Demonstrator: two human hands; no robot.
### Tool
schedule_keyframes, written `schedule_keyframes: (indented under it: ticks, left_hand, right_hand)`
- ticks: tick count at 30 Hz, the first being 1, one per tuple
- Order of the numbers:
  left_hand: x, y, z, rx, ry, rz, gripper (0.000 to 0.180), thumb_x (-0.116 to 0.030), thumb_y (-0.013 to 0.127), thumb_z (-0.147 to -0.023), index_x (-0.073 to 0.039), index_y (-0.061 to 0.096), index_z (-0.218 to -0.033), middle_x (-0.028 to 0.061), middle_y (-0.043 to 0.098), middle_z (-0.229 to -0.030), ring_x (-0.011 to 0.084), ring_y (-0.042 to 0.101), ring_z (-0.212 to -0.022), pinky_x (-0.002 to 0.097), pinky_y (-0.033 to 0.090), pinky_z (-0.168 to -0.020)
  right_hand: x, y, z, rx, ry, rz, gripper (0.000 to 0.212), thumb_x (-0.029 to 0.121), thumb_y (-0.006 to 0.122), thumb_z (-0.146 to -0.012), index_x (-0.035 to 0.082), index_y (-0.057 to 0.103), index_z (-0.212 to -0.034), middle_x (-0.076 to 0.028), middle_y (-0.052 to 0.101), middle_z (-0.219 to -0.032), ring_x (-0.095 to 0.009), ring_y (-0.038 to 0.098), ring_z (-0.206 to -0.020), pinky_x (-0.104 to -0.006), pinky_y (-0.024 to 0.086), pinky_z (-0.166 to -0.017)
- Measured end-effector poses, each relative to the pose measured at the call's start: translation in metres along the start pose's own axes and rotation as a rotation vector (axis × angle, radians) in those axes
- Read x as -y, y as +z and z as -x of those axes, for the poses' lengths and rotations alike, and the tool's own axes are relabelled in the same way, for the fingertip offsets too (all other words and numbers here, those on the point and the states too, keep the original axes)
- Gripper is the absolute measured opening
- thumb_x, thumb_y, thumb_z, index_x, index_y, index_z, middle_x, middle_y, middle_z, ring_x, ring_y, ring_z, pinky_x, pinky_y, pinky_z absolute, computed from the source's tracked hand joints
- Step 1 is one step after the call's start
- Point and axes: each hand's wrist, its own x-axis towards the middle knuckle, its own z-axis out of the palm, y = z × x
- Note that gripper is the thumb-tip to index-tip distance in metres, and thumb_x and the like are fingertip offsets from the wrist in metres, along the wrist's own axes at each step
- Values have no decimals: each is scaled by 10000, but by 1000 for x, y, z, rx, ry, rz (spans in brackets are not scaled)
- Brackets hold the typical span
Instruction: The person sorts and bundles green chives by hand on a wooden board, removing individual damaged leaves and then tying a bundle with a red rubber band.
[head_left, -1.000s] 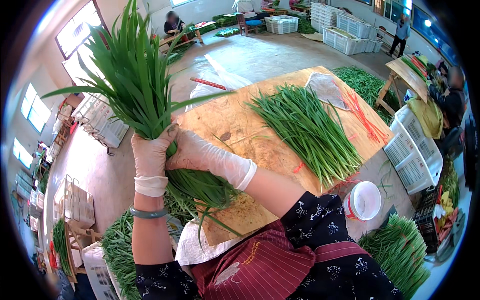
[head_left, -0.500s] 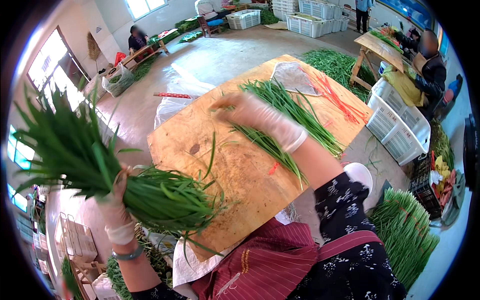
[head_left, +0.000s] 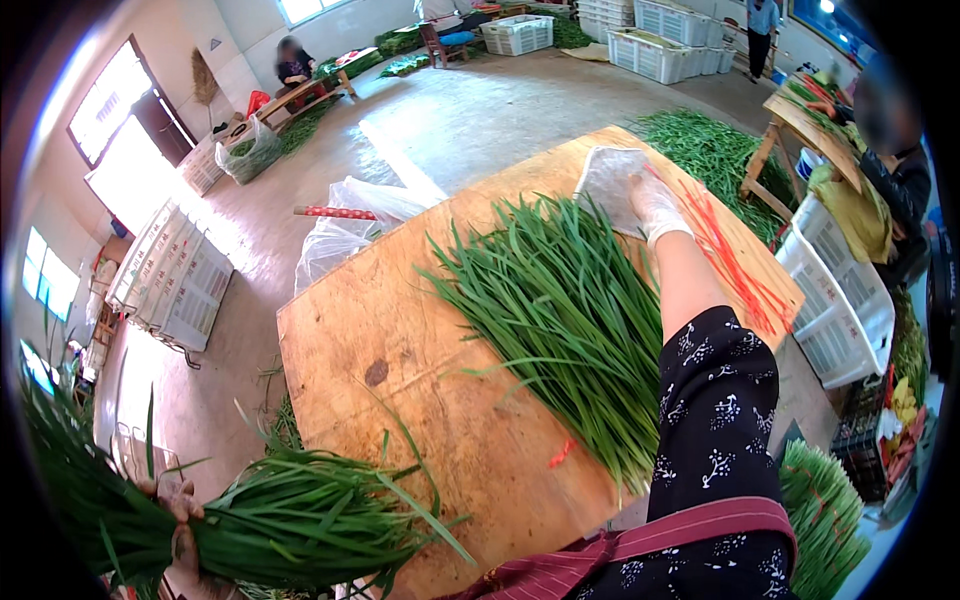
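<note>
At the lower left, my left hand [head_left: 178, 510] is closed around a thick bunch of long green chives [head_left: 310, 515], whose one end lies over the wooden board's near left corner. A second layer of chives [head_left: 570, 330] is spread slantwise on the board [head_left: 350, 330]. My right hand [head_left: 655, 205], in a thin whitish glove, reaches to the board's far right and touches a white mesh cloth [head_left: 608, 188]. Its fingers blend into the cloth, so their grip is unclear. Beside that hand lie loose red tie strips [head_left: 735, 260]. A red scrap [head_left: 562, 454] sits near the chives' lower ends.
White crates [head_left: 175, 275] stand left of the board, and another white crate [head_left: 835, 300] stands right. Heaped greens [head_left: 710, 150] lie on the floor beyond. Tied chive bundles [head_left: 820, 520] stand at my lower right. A co-worker [head_left: 895, 150] is at the right-hand table.
My right hand has moved from above the chives to the mesh cloth at the far right. My left hand with its bunch has dropped lower. The layer on the board looks wider.
</note>
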Motion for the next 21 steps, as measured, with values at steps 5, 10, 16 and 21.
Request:
schedule_keyframes:
  ticks: [5,10,16,21]
  left_hand:
    - [-5,5,11,-265,-59,-121,309,-75,527,-792,29,509,-1082,131,546,-1008,236,502,-921,352,401,-862]
    - [-5,10,17,-352,-33,-221,318,-260,499,-824,8,546,-990,130,524,-1025,233,454,-965,364,345,-893]
    - [3,-26,30,-201,106,-221,401,-308,471,-857,56,562,-999,149,530,-1062,273,474,-967,406,347,-923]
    - [-13,-17,33,-226,-89,-323,473,-285,539,-851,60,467,-1166,216,509,-1164,315,512,-1027,396,399,-888]
  right_hand:
    - [-2,10,3,24,-104,244,294,202,421,-841,10,586,-989,-210,598,-983,-350,569,-940,-436,437,-823]
    - [32,-18,1,-260,147,-486,236,147,447,-815,39,636,-908,-184,631,-885,-280,609,-849,-343,471,-772]
    - [10,-55,-54,-247,-40,-1699,161,139,546,-841,59,602,-969,-58,621,-885,-161,594,-766,-268,488,-672]
    - [6,-128,-20,-126,-84,-1697,157,113,586,-820,64,590,-969,-43,617,-863,-145,589,-760,-264,500,-648]
